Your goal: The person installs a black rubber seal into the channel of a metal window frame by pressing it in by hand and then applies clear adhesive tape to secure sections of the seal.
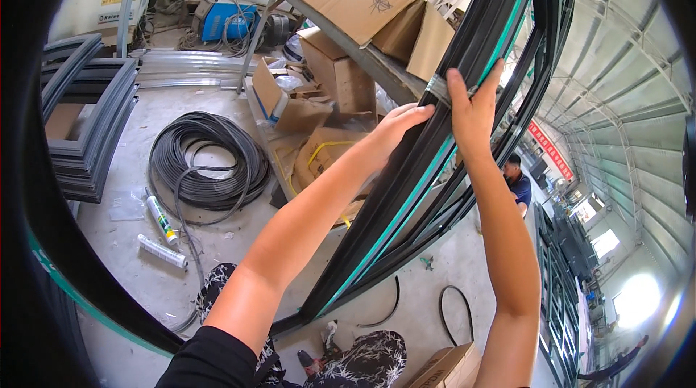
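A tall black profile frame with green strips along its length stands tilted before me. My left hand grips its left edge, thumb pressed on the dark face and the other fingers hidden behind. Higher and to the right, my right hand holds the same bar, its thumb on the front and a finger stretched up along the green strip. Beside the right thumb a clear, shiny band lies across the bar; whether it is tape or film I cannot tell.
At left lie a coil of black hose, two sealant tubes and stacked dark frames. A bench with a cardboard box stands behind the frame. A blue machine is at the back; a person is at right.
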`<state>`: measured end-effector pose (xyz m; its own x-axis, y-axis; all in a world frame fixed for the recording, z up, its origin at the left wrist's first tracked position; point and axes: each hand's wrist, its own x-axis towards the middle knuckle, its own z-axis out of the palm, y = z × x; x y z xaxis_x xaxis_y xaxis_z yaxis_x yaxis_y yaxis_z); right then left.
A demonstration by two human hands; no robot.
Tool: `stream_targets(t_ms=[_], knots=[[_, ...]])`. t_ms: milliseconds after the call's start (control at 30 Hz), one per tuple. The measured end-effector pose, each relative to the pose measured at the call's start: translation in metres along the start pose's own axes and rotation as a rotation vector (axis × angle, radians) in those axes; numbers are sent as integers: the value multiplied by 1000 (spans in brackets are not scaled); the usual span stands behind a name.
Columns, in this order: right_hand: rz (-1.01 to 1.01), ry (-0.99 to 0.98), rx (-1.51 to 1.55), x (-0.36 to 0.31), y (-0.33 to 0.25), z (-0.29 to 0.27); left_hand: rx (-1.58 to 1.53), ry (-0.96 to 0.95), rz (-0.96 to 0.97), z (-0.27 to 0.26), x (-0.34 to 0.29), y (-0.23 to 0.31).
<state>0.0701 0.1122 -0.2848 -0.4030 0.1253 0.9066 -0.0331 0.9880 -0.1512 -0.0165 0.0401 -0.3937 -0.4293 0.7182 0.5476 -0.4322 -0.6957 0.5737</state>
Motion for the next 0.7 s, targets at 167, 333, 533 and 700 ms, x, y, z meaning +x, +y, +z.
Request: stream_targets(t_ms=[167,333,533,700], knots=[[2,227,393,-11,8,22,244,152,158,14,9,8],[-5,273,330,-12,10,23,105,69,-26,14,15,21],[5,281,332,-12,13,22,159,68,-20,15,21,19],[-20,327,288,-11,17,24,274,151,-11,6,1,6]])
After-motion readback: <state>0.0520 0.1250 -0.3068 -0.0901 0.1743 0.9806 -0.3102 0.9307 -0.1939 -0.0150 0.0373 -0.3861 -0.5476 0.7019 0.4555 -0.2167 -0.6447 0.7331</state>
